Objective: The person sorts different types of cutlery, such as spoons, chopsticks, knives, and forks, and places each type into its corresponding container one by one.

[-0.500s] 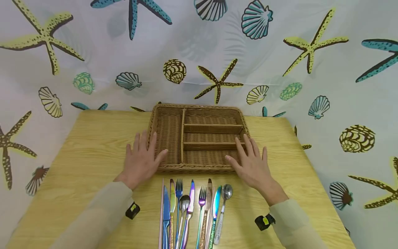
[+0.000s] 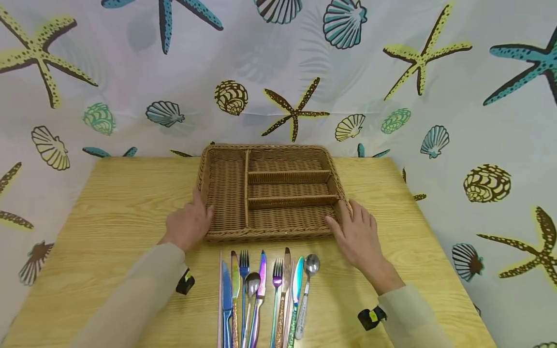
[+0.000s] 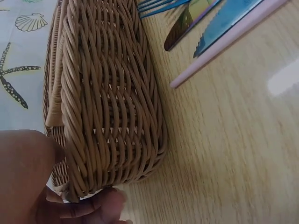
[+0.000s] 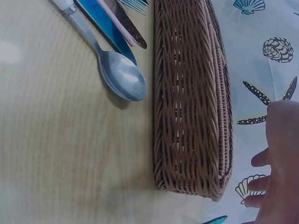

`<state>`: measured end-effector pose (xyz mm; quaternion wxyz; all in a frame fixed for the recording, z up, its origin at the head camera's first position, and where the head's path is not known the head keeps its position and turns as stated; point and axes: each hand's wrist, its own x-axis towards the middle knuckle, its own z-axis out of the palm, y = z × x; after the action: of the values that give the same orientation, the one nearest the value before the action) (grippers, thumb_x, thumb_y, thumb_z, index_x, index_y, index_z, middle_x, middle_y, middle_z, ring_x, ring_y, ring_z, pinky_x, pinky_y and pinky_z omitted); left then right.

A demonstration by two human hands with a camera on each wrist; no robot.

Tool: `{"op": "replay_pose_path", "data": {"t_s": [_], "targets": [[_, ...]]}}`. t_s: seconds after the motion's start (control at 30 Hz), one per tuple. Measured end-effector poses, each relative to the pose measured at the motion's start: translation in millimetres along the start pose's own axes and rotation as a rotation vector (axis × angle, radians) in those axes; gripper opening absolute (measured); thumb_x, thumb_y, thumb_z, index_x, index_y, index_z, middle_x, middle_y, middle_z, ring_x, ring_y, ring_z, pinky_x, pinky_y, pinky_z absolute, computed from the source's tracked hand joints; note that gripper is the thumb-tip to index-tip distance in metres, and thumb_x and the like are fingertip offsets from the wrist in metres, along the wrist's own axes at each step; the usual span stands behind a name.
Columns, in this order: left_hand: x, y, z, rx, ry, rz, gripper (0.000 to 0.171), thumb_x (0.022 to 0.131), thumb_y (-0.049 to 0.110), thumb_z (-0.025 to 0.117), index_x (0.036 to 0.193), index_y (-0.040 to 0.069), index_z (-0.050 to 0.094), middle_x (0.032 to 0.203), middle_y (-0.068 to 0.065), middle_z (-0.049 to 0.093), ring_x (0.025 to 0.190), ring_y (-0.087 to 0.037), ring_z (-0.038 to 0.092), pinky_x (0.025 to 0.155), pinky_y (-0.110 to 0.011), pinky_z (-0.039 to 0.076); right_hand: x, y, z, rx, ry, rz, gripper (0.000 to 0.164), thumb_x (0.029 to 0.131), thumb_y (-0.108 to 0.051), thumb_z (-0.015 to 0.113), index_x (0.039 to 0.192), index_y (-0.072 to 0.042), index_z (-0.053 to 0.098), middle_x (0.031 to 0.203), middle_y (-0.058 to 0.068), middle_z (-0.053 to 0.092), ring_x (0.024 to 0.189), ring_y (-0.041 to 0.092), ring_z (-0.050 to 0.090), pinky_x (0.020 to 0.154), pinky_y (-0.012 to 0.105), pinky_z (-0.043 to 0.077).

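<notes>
A brown wicker tray [image 2: 270, 235] with divided compartments lies flat on the table. My left hand [image 2: 188, 225] grips its left side near the front corner; in the left wrist view the thumb is at the inner side of the rim and the fingers [image 3: 110, 205] are outside. By the right front corner is my right hand [image 2: 360, 239], thumb and fingers spread. The right wrist view shows that hand's fingers [image 4: 258, 184] slightly bent and apart from the wicker wall [image 4: 187, 102], with nothing held.
In front of the tray, cutlery lies in a row: several knives, including a blue one [image 2: 227, 290], two forks [image 2: 277, 273], a dark-bowled spoon [image 2: 252, 285], a white-handled spoon [image 2: 311, 265] and slim pink sticks [image 2: 219, 290]. A shell-and-starfish cloth [image 2: 278, 58] hangs behind the wooden table [image 2: 139, 193].
My left hand has gone from lying flat with spread fingers to gripping the tray's left side. The right hand has moved slightly outward and nearer me. The head view has shifted a little.
</notes>
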<state>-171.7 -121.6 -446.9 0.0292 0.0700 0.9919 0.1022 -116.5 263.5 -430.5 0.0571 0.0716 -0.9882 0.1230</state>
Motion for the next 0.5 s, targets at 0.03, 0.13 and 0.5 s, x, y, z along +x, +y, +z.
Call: {"op": "replay_pose_path", "data": {"t_s": [0.03,0.13,0.5], "targets": [[1.1,-0.9,0.5,-0.018,-0.011,-0.007,0.065,0.098,0.034,0.034,0.139,-0.011,0.012,0.042,-0.005,0.043,0.032,-0.015,0.034,0.032,-0.031,0.029,-1.4,-0.5,1.6,0.001,0.006,0.000,0.067,0.096,-0.056,0.022,0.143,-0.008,0.023,0.144,0.023,0.020,0.129,0.040,0.017,0.101,0.060,0.016],[5.9,-2.8,2.3,-0.060,-0.053,-0.033,0.068,0.097,0.035,0.035,0.139,-0.011,0.007,0.042,-0.003,0.042,0.034,-0.015,0.034,0.035,-0.033,0.030,-7.1,-4.0,5.2,0.011,0.035,-0.003,0.065,0.097,-0.054,0.024,0.141,-0.006,0.027,0.142,0.024,0.022,0.128,0.041,0.018,0.101,0.060,0.016],[16.9,-3.2,13.7,-0.086,-0.132,-0.128,0.067,0.093,0.021,0.034,0.139,-0.011,-0.004,0.046,-0.006,0.048,0.038,-0.017,0.040,0.037,-0.036,0.035,-40.8,-33.8,25.2,0.093,0.155,-0.067,0.052,0.097,-0.041,0.038,0.121,0.004,0.046,0.117,0.019,0.043,0.107,0.033,0.039,0.086,0.049,0.036]]}}
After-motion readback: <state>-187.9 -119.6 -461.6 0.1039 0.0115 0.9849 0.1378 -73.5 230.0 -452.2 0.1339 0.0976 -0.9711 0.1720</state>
